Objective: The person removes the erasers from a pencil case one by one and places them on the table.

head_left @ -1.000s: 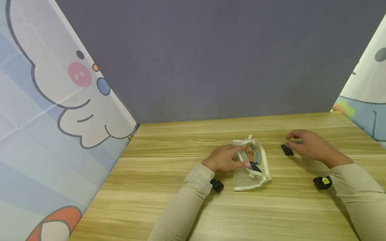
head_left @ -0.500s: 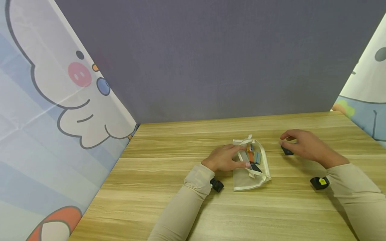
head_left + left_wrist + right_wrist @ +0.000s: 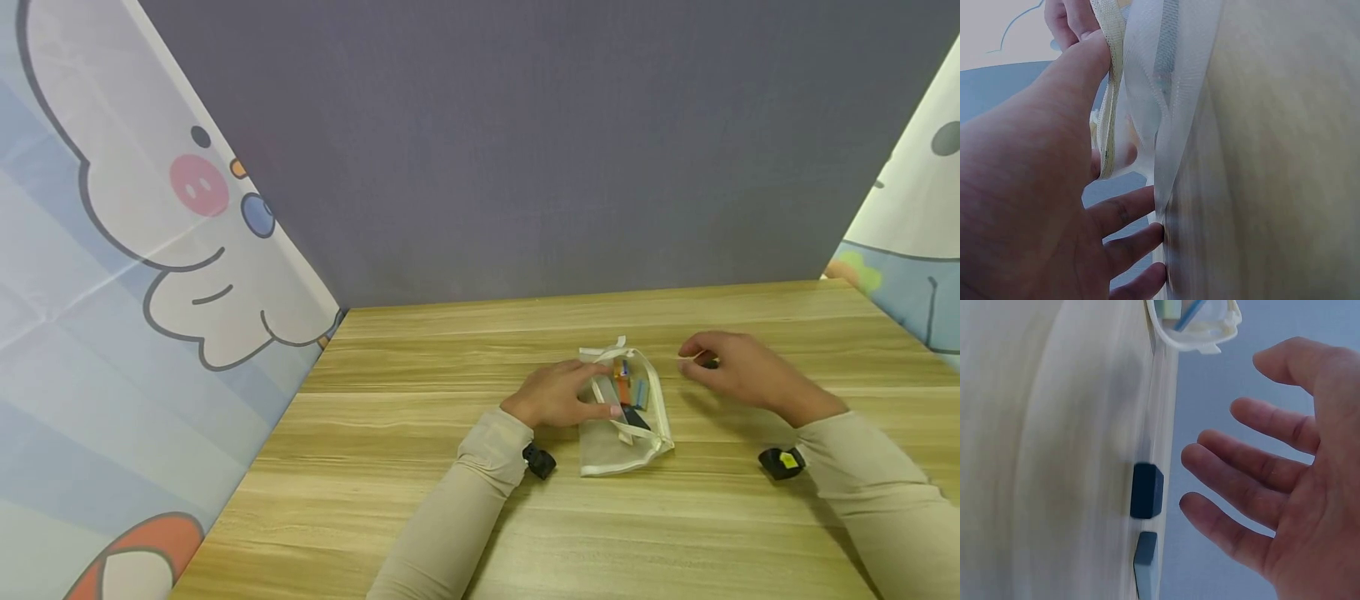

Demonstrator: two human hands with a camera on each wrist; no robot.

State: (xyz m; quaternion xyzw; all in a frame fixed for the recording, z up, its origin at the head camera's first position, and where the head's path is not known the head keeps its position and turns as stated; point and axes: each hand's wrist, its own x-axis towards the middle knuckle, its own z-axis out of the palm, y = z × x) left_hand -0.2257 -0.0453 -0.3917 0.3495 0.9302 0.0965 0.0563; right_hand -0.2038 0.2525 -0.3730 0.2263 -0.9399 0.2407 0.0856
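A pale mesh zip pouch [image 3: 611,454] lies on the table with its mouth spread wide. My left hand [image 3: 551,396] is at its left side, thumb and index finger extended over the rim; the left wrist view has the other fingers [image 3: 1129,247] straight against the mesh. Inside the pouch are an orange piece [image 3: 624,392], a grey-blue bar [image 3: 641,393] and a black piece [image 3: 636,417]. My right hand [image 3: 738,371] hovers right of the pouch, fingers loosely bent and holding nothing. Below it in the right wrist view lie a black block [image 3: 1146,490] and a grey-blue block [image 3: 1146,569].
The wood-grain table [image 3: 360,433] ends at a grey panel [image 3: 562,167] at the back. Cartoon-printed sheets [image 3: 135,275] hang at the left and right. Black cameras [image 3: 782,463] are strapped at both wrists.
My right hand has moved left towards the pouch, now covering most of the black block in the head view. My left hand and the pouch stay where they were.
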